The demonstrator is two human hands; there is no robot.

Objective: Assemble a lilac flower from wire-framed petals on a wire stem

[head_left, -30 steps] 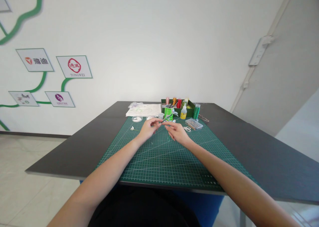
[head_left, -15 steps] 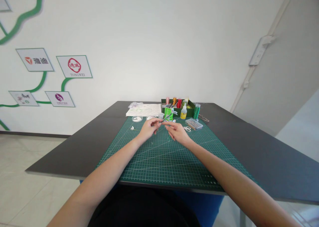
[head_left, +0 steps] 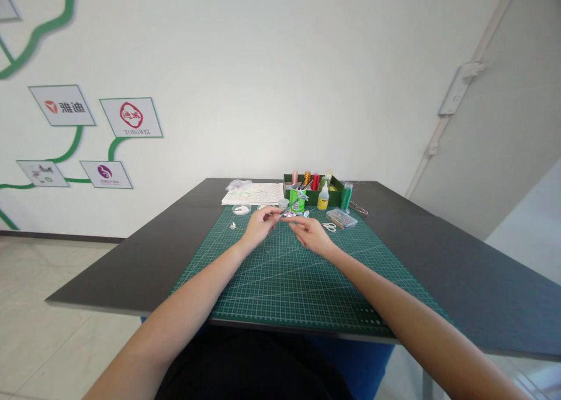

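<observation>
Above the middle of the cutting mat, my two hands meet at the fingertips. My left hand is closed in a pinch on a thin dark green stem. The stem slants up to the right, with a pale, silvery piece at its upper end, in front of the green can. My right hand reaches its forefinger to the left fingertips, its other fingers curled. What it pinches there is too small to make out. White-handled scissors lie just beyond the right hand. A small white flower on a stem lies left of my left hand.
At the back stand a dark green box of thread spools, a glue bottle and a green spool. A clear case, tweezers, a shallow dish and white paper sheets lie around.
The right hand's fingers have shifted slightly left and up. The stem's upper end has tilted and moved a little to the left. Everything else stays put.
</observation>
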